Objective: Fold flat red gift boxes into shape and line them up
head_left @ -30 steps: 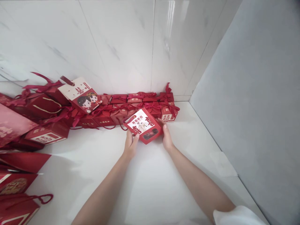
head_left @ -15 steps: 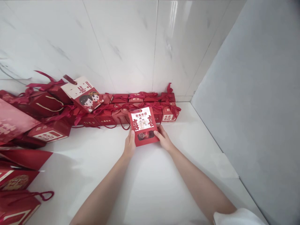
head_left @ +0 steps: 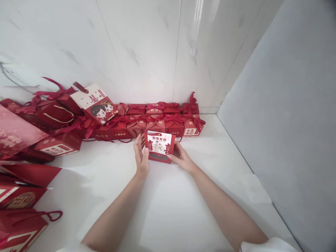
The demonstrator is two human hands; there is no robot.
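Between my hands is a red and white gift box [head_left: 159, 146], printed with a couple and large red characters, with a dark window low on its front. It leans back, its lower edge at or near the white tabletop. My left hand [head_left: 141, 155] cups its left side loosely, thumb at the edge and fingers partly spread. On the right, my right hand [head_left: 181, 156] grips the side, thumb on the front and other fingers partly hidden behind. Just behind stands a row of red ribbon-tied boxes [head_left: 138, 127], ending with a box bearing a white label [head_left: 192, 131].
A carton with cartoon faces [head_left: 98, 105] lies tilted on the boxes at left. More red boxes and bags [head_left: 22, 192] crowd the left side. Marble-look tiles [head_left: 147, 52] rise behind, and a grey panel [head_left: 283, 115] borders the right of the white table [head_left: 168, 210].
The gift box has tipped back, so its front looks shorter, and it sits slightly lower. My left hand's fingers have loosened and spread at its left side. The view has shifted slightly.
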